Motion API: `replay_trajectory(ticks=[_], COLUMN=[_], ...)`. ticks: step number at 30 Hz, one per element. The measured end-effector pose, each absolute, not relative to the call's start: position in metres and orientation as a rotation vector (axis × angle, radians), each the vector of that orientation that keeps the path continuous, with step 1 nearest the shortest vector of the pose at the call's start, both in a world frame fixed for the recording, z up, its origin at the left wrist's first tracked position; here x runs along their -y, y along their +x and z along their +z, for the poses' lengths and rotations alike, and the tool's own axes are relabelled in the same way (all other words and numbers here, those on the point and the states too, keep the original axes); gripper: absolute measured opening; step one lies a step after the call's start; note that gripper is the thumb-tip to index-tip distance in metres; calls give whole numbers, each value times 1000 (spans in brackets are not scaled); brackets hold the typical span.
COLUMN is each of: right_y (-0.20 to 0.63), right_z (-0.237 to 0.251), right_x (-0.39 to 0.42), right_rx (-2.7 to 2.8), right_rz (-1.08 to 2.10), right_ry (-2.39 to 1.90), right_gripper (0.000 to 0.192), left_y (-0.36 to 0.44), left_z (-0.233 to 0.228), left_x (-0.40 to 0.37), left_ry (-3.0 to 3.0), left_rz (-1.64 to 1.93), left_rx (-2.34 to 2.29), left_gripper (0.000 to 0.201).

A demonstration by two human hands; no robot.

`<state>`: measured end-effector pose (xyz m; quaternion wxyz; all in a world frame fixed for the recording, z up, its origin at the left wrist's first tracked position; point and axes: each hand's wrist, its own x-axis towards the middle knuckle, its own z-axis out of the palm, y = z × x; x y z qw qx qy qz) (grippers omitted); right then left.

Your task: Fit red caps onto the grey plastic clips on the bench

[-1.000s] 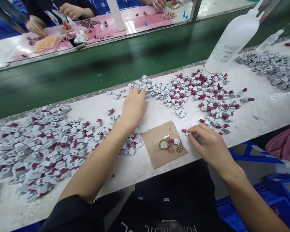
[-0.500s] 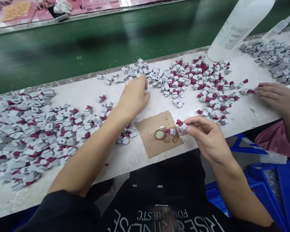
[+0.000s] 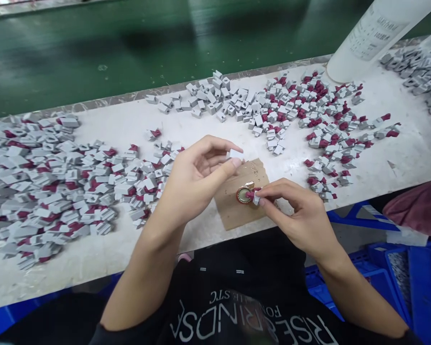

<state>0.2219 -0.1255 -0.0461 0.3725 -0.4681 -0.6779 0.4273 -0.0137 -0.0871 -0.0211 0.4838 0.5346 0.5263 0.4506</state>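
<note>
My left hand (image 3: 204, 172) pinches a small light grey plastic block (image 3: 234, 154) between thumb and fingers, above the cardboard's far left corner. In my right hand (image 3: 296, 211), thumb and forefinger grip a small grey-and-maroon plastic piece (image 3: 255, 196). Its maroon end is at a bottle cap (image 3: 242, 195) holding something pale; whether it touches the contents I cannot tell. Under the cap lies a brown cardboard square (image 3: 233, 211) with shiny wet-looking spots. Plain grey blocks (image 3: 210, 98) are heaped beyond my left hand.
A large pile of grey-and-maroon pieces (image 3: 57, 191) covers the table's left; another such pile (image 3: 326, 129) spreads to the right. A white bottle (image 3: 362, 45) leans in view at the back right, near more grey parts (image 3: 424, 72). Blue crates (image 3: 391, 278) stand below the table edge.
My left hand has drawn back from the grey heap, now with a grey block. My right hand has brought its piece left to the cap. A co-worker's hand at the right has left the view.
</note>
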Motion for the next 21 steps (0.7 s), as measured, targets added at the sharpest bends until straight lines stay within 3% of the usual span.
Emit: replay_trajectory(ticks=[7, 14, 21], right_y=[218, 229, 239], right_z=[-40, -44, -43], right_x=[126, 121, 108], right_rx=[1754, 1357, 1006], right_rz=[1085, 1268, 1448], right_ry=[-1215, -1265, -1190], right_gripper=[21, 4, 13], left_y=[-13, -13, 7], left_z=[-27, -30, -23], left_x=[98, 106, 113], left_ry=[1213, 1184, 1100], left_rz=[1216, 1217, 1105], left_rx=[-1391, -1441, -1155], left_gripper=[16, 27, 21])
